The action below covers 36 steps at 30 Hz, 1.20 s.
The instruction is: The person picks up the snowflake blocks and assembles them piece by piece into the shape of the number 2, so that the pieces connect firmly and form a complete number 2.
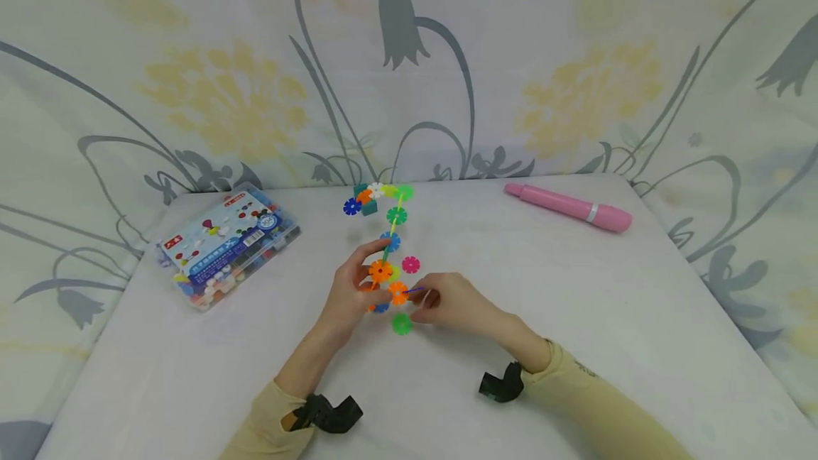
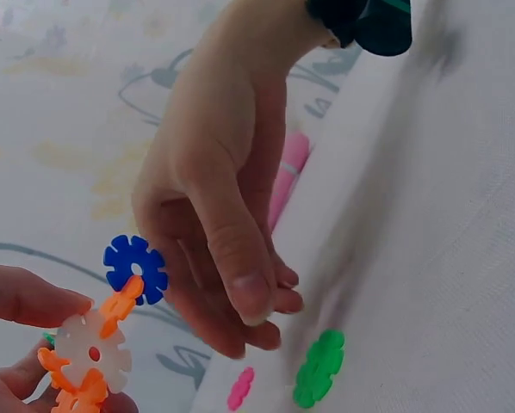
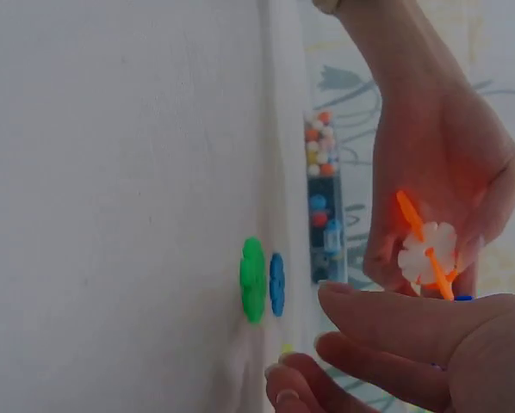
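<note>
The left hand (image 1: 350,288) pinches the near end of a long chain of coloured plastic snowflake discs (image 1: 386,247), lifting that end clear of the white cloth-covered table (image 1: 575,318) while the far end lies by the back edge, likely so the joint can be worked. The right hand (image 1: 450,302) has its curled fingertips closed on the orange disc (image 1: 398,293) at that near end. A loose green disc (image 1: 401,324) lies just near of both hands, a loose pink disc (image 1: 410,264) just beyond, both within reach. A clear plastic parts box (image 1: 230,243) sits far left, a pink plastic pen-shaped tool (image 1: 567,207) far right
</note>
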Tool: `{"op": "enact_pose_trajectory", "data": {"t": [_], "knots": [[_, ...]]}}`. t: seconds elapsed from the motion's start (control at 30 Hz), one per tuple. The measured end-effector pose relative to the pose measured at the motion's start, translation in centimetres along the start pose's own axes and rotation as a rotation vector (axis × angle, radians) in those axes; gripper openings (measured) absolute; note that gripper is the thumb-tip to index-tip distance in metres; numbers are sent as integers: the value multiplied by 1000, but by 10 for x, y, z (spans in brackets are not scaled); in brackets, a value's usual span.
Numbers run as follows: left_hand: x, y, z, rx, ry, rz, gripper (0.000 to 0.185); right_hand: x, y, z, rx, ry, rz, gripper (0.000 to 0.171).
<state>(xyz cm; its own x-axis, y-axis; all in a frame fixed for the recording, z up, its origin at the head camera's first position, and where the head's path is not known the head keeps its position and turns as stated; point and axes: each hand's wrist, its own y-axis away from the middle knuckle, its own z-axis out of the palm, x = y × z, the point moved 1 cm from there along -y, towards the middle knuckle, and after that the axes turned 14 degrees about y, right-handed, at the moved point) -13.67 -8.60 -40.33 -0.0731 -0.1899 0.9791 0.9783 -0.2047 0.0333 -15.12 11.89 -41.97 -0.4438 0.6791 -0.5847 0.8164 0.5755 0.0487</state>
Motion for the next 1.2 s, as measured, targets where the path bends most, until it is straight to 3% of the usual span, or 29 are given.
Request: {"op": "enact_pose_trajectory", "data": {"t": [0.2,0.4,0.57,0.73,1.0,1.2], "knots": [[3,0,-6,-2,-21,11,76,-8,-6,23,-25,40,23,33],[8,0,-8,-5,-16,37,74,-11,-6,30,12,96,-42,21],[7,-1,-9,-15,1,26,73,-11,-7,27,4,100,-29,16],[6,-1,-7,-14,21,26,73,-1,-3,7,-21,-1,-22,14],[3,-2,-6,-3,14,0,75,13,16,-32,67,-372,118,17],[3,-2,-5,8,14,-11,76,15,19,-35,87,-428,142,24]]}}
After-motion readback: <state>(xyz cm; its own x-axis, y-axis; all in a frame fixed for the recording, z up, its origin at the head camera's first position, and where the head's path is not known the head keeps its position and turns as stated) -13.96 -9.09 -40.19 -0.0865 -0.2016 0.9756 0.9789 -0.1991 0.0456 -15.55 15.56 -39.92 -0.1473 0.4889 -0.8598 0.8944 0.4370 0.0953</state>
